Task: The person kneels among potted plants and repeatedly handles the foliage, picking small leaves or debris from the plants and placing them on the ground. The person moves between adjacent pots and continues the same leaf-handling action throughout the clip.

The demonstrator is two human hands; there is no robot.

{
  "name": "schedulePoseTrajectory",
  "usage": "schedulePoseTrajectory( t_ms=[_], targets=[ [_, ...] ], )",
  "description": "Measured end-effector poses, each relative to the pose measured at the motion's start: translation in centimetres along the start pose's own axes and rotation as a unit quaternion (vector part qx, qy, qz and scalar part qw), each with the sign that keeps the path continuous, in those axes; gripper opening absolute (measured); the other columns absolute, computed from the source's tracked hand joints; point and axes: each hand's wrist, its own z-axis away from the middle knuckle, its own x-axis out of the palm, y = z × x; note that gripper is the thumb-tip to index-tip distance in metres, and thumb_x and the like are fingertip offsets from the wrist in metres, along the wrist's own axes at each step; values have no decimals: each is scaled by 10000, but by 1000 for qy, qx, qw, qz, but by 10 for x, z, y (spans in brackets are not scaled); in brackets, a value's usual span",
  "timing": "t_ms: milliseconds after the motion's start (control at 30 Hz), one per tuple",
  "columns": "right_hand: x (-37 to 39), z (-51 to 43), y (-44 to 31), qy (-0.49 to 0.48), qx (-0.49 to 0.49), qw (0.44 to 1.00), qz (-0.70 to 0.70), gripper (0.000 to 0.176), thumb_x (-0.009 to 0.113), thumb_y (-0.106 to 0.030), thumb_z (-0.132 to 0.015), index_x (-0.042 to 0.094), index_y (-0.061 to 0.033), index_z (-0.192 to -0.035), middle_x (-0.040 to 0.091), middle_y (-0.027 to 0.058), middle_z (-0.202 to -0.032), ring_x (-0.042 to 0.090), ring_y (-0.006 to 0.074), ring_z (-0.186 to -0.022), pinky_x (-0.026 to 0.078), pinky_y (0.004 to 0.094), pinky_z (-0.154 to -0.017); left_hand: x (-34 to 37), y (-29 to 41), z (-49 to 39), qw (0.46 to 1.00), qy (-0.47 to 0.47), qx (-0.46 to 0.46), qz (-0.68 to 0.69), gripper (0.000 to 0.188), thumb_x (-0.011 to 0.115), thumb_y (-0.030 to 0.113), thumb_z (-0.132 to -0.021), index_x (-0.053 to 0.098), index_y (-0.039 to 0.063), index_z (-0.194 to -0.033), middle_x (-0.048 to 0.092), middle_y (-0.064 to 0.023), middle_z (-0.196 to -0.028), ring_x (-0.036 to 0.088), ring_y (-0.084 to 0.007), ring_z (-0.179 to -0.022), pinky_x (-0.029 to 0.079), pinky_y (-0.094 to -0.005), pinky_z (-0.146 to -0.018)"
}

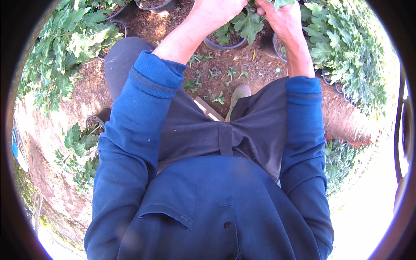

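Observation:
My left hand [219, 11] reaches to the top rim of the view with its fingers bent, and its fingertips are partly cut off. Opposite it, my right hand [286, 19] has its thumb and fingers curled in towards the same potted plant [250, 26], with a lobed green leaf over its upper part. Between and below the hands stands that plant's dark plastic pot [224, 47], on the soil. Leaves and the frame's edge hide what the fingertips hold, if anything.
Plucked leafy sprigs [217, 97] lie on the brown soil [256, 70] between my knees. Dense potted plants [338, 48] line the right, and more leafy plants [65, 45] the left. Another potted plant [78, 139] leans beside my left thigh. A boot [240, 94] shows below.

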Motion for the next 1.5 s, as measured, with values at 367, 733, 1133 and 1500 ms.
schedulePoseTrajectory(
  t_ms=[367,733,1133,1500],
  targets=[
    [-1,1,-2,1,17,1000,-12,101,725,-113,-936,707,-24,-980,662,-7,-753,572,92,-591,466,278,-536,6,-3,9,979,35,75,-186,137,708,131,-813,708,10,-878,692,-209,-847,676,-407,-859,546,-489,-766],
    [-1,2,-6,-3,38,997,-63,109,726,-127,-946,712,-31,-996,672,-19,-792,570,84,-600,463,263,-542,-3,3,-7,994,-45,-101,8,60,636,50,-854,649,0,-823,638,-147,-728,601,-293,-572,469,-412,-523],
    [-4,2,-1,-7,40,998,-53,118,719,-151,-955,703,-39,-989,649,-24,-777,569,87,-600,457,266,-537,2,7,1,997,16,-71,25,125,661,88,-864,696,-2,-944,690,-106,-777,656,-259,-673,521,-384,-653],
    [0,4,-10,-14,24,999,-43,151,707,-181,-972,696,-32,-996,649,-17,-780,565,86,-592,453,266,-536,9,1,10,975,107,103,-163,100,709,92,-791,697,5,-837,672,-192,-802,662,-387,-805,533,-469,-722]
  ],
)
